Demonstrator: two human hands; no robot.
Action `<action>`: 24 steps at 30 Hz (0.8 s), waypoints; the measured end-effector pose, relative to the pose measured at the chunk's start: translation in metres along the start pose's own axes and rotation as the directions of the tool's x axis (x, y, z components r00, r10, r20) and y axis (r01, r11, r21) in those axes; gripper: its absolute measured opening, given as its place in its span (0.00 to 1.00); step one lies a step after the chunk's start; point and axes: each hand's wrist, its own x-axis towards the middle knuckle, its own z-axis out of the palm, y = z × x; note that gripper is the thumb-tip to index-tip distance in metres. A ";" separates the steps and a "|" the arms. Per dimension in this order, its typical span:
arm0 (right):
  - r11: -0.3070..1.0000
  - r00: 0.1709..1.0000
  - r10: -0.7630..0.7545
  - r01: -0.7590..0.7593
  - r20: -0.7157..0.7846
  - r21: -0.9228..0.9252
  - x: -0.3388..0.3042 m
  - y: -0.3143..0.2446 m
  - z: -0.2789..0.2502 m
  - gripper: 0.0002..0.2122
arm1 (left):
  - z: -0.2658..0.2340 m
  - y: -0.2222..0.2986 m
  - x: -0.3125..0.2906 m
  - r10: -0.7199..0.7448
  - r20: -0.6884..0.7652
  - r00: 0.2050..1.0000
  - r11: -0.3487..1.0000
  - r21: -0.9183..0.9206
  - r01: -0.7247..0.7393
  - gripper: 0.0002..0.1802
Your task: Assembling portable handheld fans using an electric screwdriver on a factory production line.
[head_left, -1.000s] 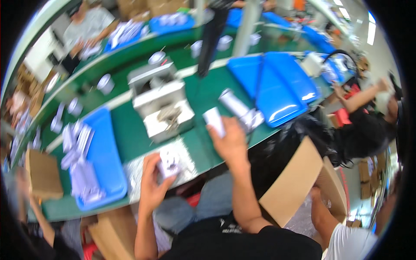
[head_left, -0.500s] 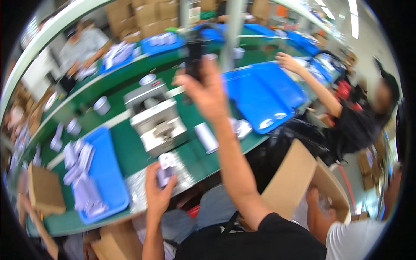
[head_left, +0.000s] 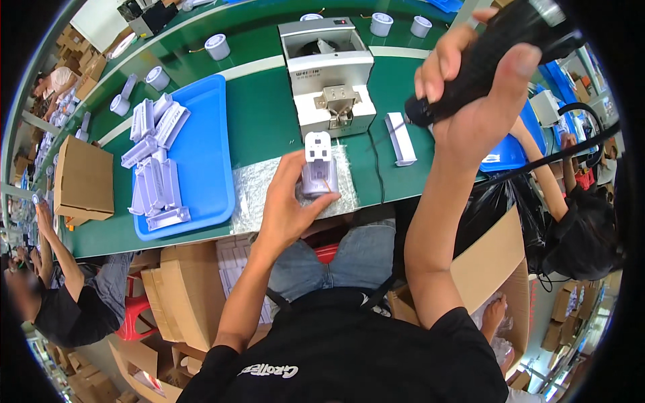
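My left hand (head_left: 285,205) is closed around a pale lavender plastic housing (head_left: 318,149), held upright above the bubble wrap (head_left: 255,195) at the bench's front edge. Its white top end, with small dark openings, faces up. Raised at the upper right, my right hand (head_left: 463,101) grips a black electric screwdriver (head_left: 497,50) whose tip points down and left. Just beyond the housing stands a grey and white screw feeder (head_left: 329,74). A single lavender plastic cover (head_left: 401,139) lies on the green bench to its right.
A blue tray (head_left: 201,174) on the left holds several lavender plastic parts, with a cardboard box (head_left: 84,178) beside it. Round white parts (head_left: 216,47) stand along the far belt. The screwdriver's black cable (head_left: 564,160) crosses at right. Co-workers sit on both sides.
The view has swung so the feeder now stands more centrally and upright. My right hand, still gripping the screwdriver, appears farther right and closer. My left hand keeps hold of the housing.
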 end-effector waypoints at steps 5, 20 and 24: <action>0.989 0.977 -0.040 0.008 -0.210 -0.149 0.024 0.009 0.052 0.23 | 0.005 -0.004 0.001 0.049 -0.013 0.999 0.995 0.089 -0.048 0.39; 0.992 0.999 0.006 -0.002 0.034 -0.124 0.039 0.043 0.059 0.17 | 0.006 -0.006 -0.004 0.025 -0.051 0.998 1.000 0.019 -0.024 0.40; 0.952 0.995 0.100 -0.098 0.008 0.289 0.033 0.036 0.057 0.19 | 0.007 -0.005 -0.003 0.068 -0.064 0.996 0.995 0.074 -0.063 0.40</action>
